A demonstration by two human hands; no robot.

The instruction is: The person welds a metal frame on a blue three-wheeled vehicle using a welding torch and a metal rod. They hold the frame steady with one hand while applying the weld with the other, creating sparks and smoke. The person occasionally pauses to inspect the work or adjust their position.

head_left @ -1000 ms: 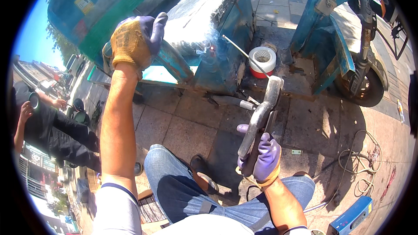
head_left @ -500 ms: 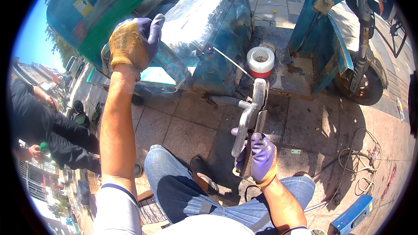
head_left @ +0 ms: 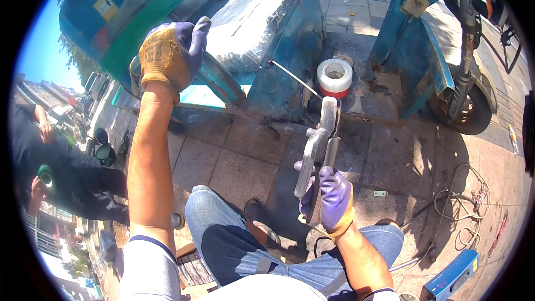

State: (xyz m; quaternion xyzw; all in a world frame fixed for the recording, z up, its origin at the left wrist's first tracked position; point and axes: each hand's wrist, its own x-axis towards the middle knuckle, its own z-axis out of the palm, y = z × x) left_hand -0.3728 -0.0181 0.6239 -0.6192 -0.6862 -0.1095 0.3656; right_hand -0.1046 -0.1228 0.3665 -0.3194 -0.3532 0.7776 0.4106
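Observation:
My left hand [head_left: 171, 56], in a yellow and purple work glove, is closed round the upper end of a teal metal tube [head_left: 218, 78] on a three-wheeler's body; its thumb sticks up. In my right hand [head_left: 334, 198], gloved alike, is a worn grey welding electrode holder [head_left: 319, 147]. A thin pale welding rod [head_left: 298, 81] runs from the holder's jaws up and left. Its dark tip meets or nearly meets the teal side panel [head_left: 290, 78] of the seat box; contact cannot be made out. Cloudy plastic covers the seat [head_left: 251, 14] above.
A red and white roll-shaped thing [head_left: 334, 76] stands on the footboard, right of the rod. Coiled cable [head_left: 462, 206] lies on the paving, near a blue box [head_left: 450, 276]. The front wheel [head_left: 462, 103] is at right. Another person [head_left: 67, 167] stands at far left holding a green ring-shaped thing.
Smoke around the seat and tube has thinned. The electrode holder has shifted very slightly, while my left hand keeps its place. The person at left has moved the green thing leftward and up.

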